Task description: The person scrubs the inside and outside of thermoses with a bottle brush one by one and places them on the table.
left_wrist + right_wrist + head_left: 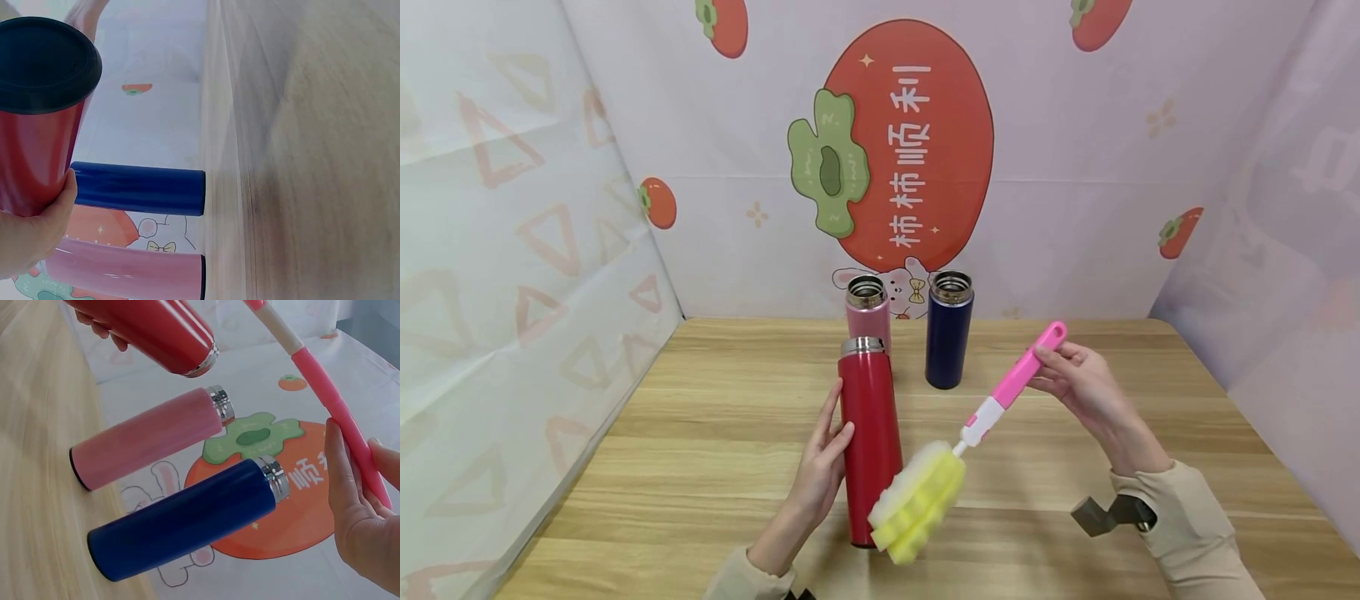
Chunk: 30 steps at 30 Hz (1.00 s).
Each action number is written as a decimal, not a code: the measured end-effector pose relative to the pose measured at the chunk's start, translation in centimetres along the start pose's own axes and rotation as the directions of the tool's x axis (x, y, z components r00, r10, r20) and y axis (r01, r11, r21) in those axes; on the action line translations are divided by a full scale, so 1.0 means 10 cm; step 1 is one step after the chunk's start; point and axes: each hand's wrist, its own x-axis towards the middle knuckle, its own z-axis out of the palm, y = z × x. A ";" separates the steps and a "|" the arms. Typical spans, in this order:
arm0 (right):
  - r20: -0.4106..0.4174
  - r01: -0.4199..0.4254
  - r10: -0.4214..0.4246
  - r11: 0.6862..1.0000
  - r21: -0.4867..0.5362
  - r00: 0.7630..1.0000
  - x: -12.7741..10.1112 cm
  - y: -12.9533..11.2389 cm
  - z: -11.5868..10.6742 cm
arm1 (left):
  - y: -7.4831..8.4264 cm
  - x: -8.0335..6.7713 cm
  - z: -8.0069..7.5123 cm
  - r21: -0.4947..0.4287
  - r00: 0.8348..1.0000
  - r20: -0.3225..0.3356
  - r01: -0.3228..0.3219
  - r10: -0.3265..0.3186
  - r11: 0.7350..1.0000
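My left hand [817, 475] grips a red thermos bottle [871, 433] by its side. The bottle is held up off the table, its steel neck tilted away and its black base [47, 65] facing the left wrist camera. My right hand [1093, 400] pinches the pink handle [1017, 377] of a bottle brush near its end. The brush slants down to the left, and its yellow and white sponge head [921, 504] is in front of the red bottle's lower part in the head view. Whether sponge and bottle touch, I cannot tell.
A pink thermos bottle [150, 437] and a navy blue one [949, 337] stand lidless at the back of the wooden table [722, 467]. In the head view the red bottle partly hides the pink one. Printed cloth walls [1060, 208] enclose the back and sides.
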 end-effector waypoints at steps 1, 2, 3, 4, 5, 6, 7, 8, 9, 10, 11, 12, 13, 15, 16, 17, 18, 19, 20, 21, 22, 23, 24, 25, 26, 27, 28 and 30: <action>0.007 -0.007 0.007 1.000 -0.009 1.000 0.00 0.00 0.00 | 0.00 0.00 0.00 -0.002 1.000 -0.002 0.001 -0.001 1.000; 0.012 -0.013 0.013 1.000 -0.018 1.000 0.00 0.01 0.00 | 0.00 0.00 0.00 -0.002 1.000 -0.002 0.002 -0.002 1.000; 0.018 -0.016 0.017 0.999 -0.029 1.000 0.01 0.01 0.01 | 0.01 0.00 0.00 0.000 1.000 -0.002 0.003 -0.003 1.000; 0.023 -0.019 0.020 0.999 -0.041 1.000 0.01 0.01 0.01 | 0.01 0.00 0.00 0.003 1.000 -0.002 0.004 -0.004 1.000; 0.028 -0.021 0.022 0.998 -0.053 0.999 0.01 0.02 0.01 | 0.01 0.00 0.00 0.007 1.000 -0.003 0.006 -0.006 1.000; 0.032 -0.021 0.023 0.998 -0.065 0.999 0.01 0.02 0.01 | 0.01 0.00 0.00 0.011 1.000 -0.004 0.006 -0.006 1.000; 0.034 -0.022 0.025 0.997 -0.075 0.999 0.01 0.02 0.01 | 0.01 0.00 0.00 0.014 1.000 -0.002 0.006 -0.006 1.000; 0.034 -0.023 0.026 0.996 -0.086 0.999 0.01 0.02 0.02 | 0.00 0.00 0.00 0.017 1.000 -0.001 0.005 -0.005 1.000; 0.035 -0.022 0.025 0.996 -0.091 0.999 0.01 0.02 0.02 | 0.00 0.00 0.00 0.017 1.000 0.000 0.005 -0.005 1.000; 0.032 -0.021 0.024 0.995 -0.094 0.999 0.01 0.01 0.02 | 0.00 0.00 0.00 0.017 1.000 0.001 0.005 -0.005 1.000; 0.026 -0.020 0.022 0.995 -0.096 0.999 0.01 0.01 0.02 | 0.00 0.00 0.00 0.017 1.000 0.003 0.006 -0.006 1.000; 0.019 -0.015 0.017 0.996 -0.091 1.000 0.01 0.01 0.03 | 0.00 0.00 0.00 0.016 1.000 0.005 0.007 -0.007 1.000; 0.010 -0.009 0.010 0.996 -0.090 1.000 0.02 0.00 0.03 | 0.00 0.00 0.00 0.015 1.000 0.007 0.007 -0.008 1.000; -0.009 0.005 -0.006 0.997 -0.082 1.000 0.02 -0.01 0.03 | 0.00 0.00 0.00 0.016 1.000 0.012 0.008 -0.008 1.000; -0.021 0.013 -0.015 0.997 -0.081 1.000 0.03 -0.02 0.03 | 0.00 0.00 0.00 0.019 1.000 0.014 0.009 -0.009 1.000; -0.033 0.022 -0.024 0.997 -0.075 0.999 0.04 -0.02 0.03 | 0.00 0.00 0.00 0.020 1.000 0.017 0.009 -0.009 1.000; -0.046 0.029 -0.032 0.997 -0.069 0.998 0.04 -0.03 0.03 | 0.00 -0.01 0.00 0.021 1.000 0.019 0.010 -0.010 1.000; -0.059 0.034 -0.038 0.997 -0.066 0.998 0.04 -0.04 0.02 | 0.00 -0.01 0.00 0.023 1.000 0.023 0.011 -0.012 1.000; -0.073 0.037 -0.041 0.998 -0.058 0.996 0.05 -0.05 0.02 | 0.00 -0.01 0.00 0.026 1.000 0.028 0.011 -0.012 1.000; -0.089 0.040 -0.044 0.998 -0.051 0.995 0.05 -0.06 0.02 | 0.00 -0.01 0.00 0.027 0.999 0.030 0.013 -0.014 1.000; -0.104 0.041 -0.045 0.998 -0.041 0.994 0.06 -0.08 0.02 | 0.00 -0.01 0.00 0.028 0.999 0.033 0.014 -0.015 1.000; -0.120 0.041 -0.044 0.999 -0.032 0.992 0.07 -0.09 0.02 | 0.00 -0.02 0.00 0.030 0.999 0.037 0.012 -0.013 0.999; -0.136 0.040 -0.043 0.999 -0.024 0.990 0.08 -0.10 0.02 | 0.00 -0.02 0.00 0.031 0.999 0.038 0.012 -0.013 0.999; -0.151 0.042 -0.044 0.999 -0.014 0.988 0.08 -0.11 0.01 | 0.00 -0.02 0.00 0.031 0.999 0.040 0.012 -0.013 0.999; -0.165 0.046 -0.046 0.999 -0.002 0.985 0.09 -0.12 0.01 | 0.00 -0.02 0.00 0.029 0.999 0.040 0.011 -0.012 1.000; -0.180 0.051 -0.049 0.999 0.006 0.982 0.10 -0.13 0.01 | 0.00 -0.02 0.00 0.030 0.999 0.040 0.013 -0.014 0.999; -0.193 0.057 -0.053 0.998 0.015 0.980 0.11 -0.13 0.01 | 0.00 -0.01 0.00 0.029 0.999 0.038 0.015 -0.016 0.999; -0.221 0.072 -0.064 0.997 0.027 0.973 0.12 -0.15 0.01 | 0.00 -0.01 0.00 0.021 0.999 0.036 0.023 -0.024 1.000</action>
